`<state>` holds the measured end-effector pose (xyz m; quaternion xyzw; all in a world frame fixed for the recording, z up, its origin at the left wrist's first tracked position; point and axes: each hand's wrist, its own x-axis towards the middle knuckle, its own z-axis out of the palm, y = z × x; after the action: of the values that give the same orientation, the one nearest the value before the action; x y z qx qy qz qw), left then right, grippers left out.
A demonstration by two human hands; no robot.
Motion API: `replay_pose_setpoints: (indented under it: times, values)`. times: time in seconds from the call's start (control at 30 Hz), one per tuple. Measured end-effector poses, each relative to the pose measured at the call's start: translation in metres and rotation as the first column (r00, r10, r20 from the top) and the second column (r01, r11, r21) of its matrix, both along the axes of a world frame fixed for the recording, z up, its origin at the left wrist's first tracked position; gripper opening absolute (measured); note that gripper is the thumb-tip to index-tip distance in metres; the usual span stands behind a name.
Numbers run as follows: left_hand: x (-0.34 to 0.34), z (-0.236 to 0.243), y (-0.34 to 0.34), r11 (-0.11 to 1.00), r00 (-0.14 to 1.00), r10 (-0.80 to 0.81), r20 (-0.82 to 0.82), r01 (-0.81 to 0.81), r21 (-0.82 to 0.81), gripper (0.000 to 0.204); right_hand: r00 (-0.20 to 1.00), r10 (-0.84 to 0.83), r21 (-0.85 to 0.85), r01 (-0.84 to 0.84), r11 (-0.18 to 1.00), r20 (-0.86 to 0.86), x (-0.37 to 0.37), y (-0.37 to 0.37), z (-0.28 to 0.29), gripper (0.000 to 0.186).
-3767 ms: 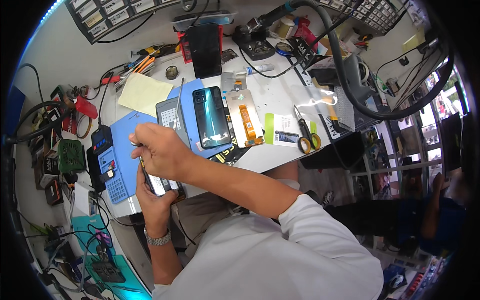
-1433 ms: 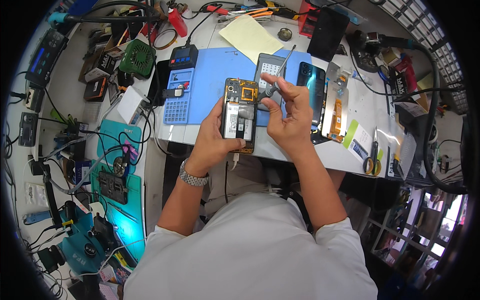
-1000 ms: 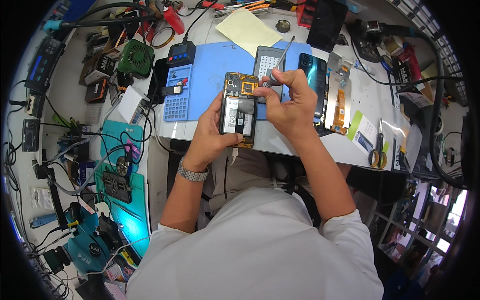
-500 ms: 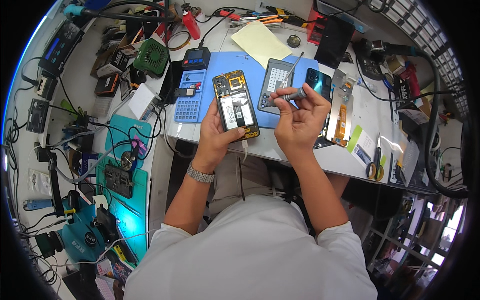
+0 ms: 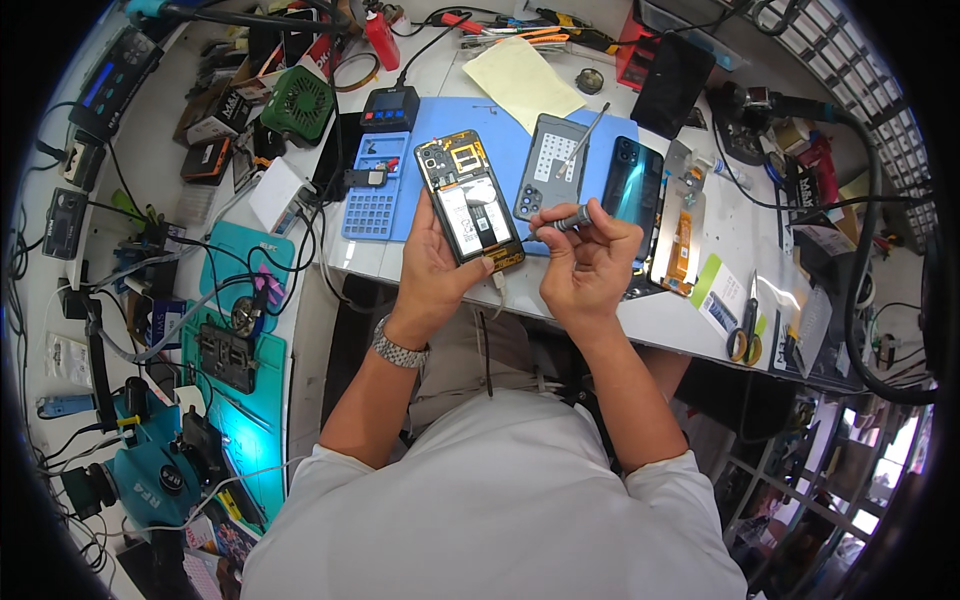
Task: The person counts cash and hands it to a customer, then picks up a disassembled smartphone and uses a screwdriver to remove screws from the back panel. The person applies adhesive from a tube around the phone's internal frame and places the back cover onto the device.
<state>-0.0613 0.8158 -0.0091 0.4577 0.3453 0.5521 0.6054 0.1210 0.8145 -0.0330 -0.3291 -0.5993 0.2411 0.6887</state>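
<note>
My left hand (image 5: 428, 265) is closed around an opened smartphone (image 5: 466, 212), its bare battery, camera module and gold flex parts facing up. The thumb lies near the phone's lower end, where a white cable (image 5: 500, 283) comes out. Between the fingers of my right hand (image 5: 598, 268) is a small screwdriver (image 5: 568, 219) with a grey handle. Its tip points left, close to the phone's lower right edge; I cannot tell whether they touch. Behind my right hand lies a grey phone back cover (image 5: 551, 165) with a thin metal tool (image 5: 583, 143) across it.
A blue mat (image 5: 424, 125) bears a parts tray (image 5: 374, 215). To the right lie a dark teal phone (image 5: 632, 185), a metal phone frame with orange flex (image 5: 683, 240) and scissors (image 5: 747, 330). A black meter box (image 5: 390, 108) stands behind. Left, a microscope (image 5: 150, 465) stands beside green mats.
My right hand has moved slightly left and down, bringing the screwdriver tip nearer the phone's lower edge. The phone has turned a little in my left hand.
</note>
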Motion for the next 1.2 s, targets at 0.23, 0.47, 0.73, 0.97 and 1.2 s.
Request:
replay_pose_setpoints:
  times: [0.23, 0.47, 0.73, 0.97, 1.2]
  values:
    - [-0.001, -0.001, 0.000, 0.999, 1.000, -0.009, -0.012, 0.009, 0.035, 0.118, 0.969, -0.052, 0.093, 0.031, 0.995, 0.243, 0.010, -0.007, 0.011, 0.053]
    - [0.000, -0.001, -0.001, 1.000, 0.999, -0.026, 0.030, 0.026, 0.012, 0.127, 0.941, -0.052, 0.071, 0.030, 0.997, 0.335, 0.009, -0.010, 0.018, 0.056]
    - [0.002, 0.003, 0.001, 0.996, 0.999, -0.036, 0.001, 0.036, 0.078, 0.124, 0.991, -0.057, 0.020, 0.055, 0.998, 0.124, 0.009, 0.002, 0.001, 0.057]
    - [0.002, 0.002, -0.003, 0.997, 0.999, -0.022, 0.036, 0.019, 0.068, 0.121, 1.000, 0.000, 0.012, 0.000, 1.000, 0.024, 0.013, -0.010, -0.004, 0.057]
    - [0.003, 0.002, -0.002, 0.996, 1.000, -0.021, -0.002, 0.021, 0.089, 0.116, 0.999, 0.022, -0.023, -0.021, 1.000, 0.031, 0.011, -0.014, -0.005, 0.058]
